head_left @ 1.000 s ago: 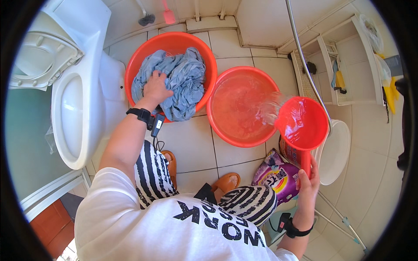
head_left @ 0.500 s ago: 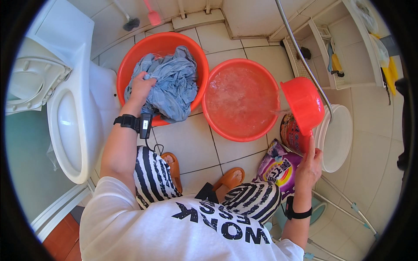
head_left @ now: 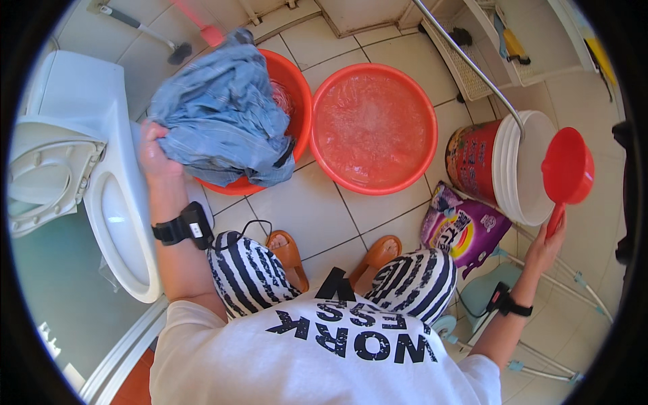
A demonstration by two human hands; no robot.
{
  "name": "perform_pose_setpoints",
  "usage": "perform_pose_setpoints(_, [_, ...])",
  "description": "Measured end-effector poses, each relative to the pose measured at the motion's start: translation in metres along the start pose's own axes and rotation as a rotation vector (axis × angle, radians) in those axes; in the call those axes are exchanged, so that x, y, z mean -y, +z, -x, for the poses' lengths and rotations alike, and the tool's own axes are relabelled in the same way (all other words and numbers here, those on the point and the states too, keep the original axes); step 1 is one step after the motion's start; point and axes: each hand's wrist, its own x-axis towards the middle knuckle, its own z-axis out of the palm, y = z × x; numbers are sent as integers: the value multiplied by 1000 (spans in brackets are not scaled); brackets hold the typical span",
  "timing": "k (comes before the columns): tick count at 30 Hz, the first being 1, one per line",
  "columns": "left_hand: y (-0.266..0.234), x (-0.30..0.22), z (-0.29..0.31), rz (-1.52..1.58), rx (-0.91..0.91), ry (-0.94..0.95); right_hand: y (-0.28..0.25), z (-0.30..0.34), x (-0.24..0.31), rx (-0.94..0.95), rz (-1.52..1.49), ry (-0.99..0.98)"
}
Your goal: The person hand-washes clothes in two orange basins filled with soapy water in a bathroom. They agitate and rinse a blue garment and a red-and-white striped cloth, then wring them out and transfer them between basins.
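My left hand point(head_left: 158, 152) is closed on the edge of a blue-grey garment point(head_left: 226, 118), which is bunched and partly lifted above the left red basin point(head_left: 302, 101). A reddish cloth shows inside that basin, beside the garment. To its right stands a second red basin point(head_left: 434, 131) holding rippling water point(head_left: 374, 128). Over at the right, my right hand point(head_left: 543, 248) grips the handle of a red water dipper point(head_left: 568, 165). The dipper is raised beside the mouth of a tall bucket point(head_left: 476, 158) with a white rim.
A metal shower hose point(head_left: 472, 67) runs down into the bucket. Near it lies a purple detergent bag point(head_left: 466, 233). A white toilet point(head_left: 125, 223) stands close on my left. White shelving point(head_left: 553, 44) is at the far right, a folding stool point(head_left: 489, 290) at the near right.
My left hand has drawn the garment up and leftward. My right hand has swung the dipper right, from beside the water basin to past the bucket; the stream from it has stopped.
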Motion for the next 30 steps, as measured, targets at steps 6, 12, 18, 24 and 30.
perform_pose_setpoints(6, [16,-138,-16,39,-22,132,43,-10,-57,387,109,251])
perform_pose_setpoints(12, [28,-243,-19,156,-59,246,55,-20,-29,235,362,-13])
perform_pose_setpoints(18, [75,-251,-10,174,-17,335,40,-25,47,-32,130,-302])
perform_pose_setpoints(24, [134,-237,41,122,48,392,50,-16,139,61,-337,-376])
perform_pose_setpoints(30, [165,-194,96,115,299,207,80,-7,187,645,-831,-97])
